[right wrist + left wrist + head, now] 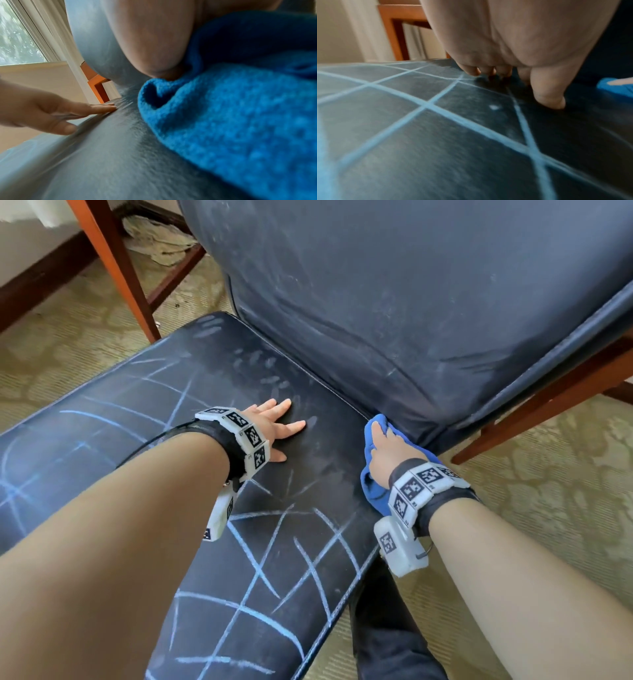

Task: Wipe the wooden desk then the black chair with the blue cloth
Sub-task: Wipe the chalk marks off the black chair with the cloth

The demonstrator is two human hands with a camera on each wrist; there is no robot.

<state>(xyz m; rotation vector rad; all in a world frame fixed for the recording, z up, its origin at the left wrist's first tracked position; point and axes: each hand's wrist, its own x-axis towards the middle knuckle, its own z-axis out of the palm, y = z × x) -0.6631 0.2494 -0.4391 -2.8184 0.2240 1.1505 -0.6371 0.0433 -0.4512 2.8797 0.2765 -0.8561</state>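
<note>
Head view, black chair (394,302): seat cushion is carrying blue chalk lines (260,570) over its near half; the part by the backrest is showing only pale smears. Backrest is looking dusty.
Step in hand: judged to be the chair stage; the wooden desk (113,265) is showing only as orange-brown legs beyond the seat, its top out of view.
Blue cloth (375,474): lying bunched on the seat's right edge, at the seam with the backrest.
Right hand (390,453): pressing down on the cloth, fingers together and fairly straight.
Left hand (270,426): lying flat on the seat, fingers spread, bracing, holding nothing.
Next move: likely calling for strokes drawn toward the near chalk lines, with firm pressure.
Writing: none legible; the wrist bands (421,484) are bearing only square black-and-white coded markers.
</note>
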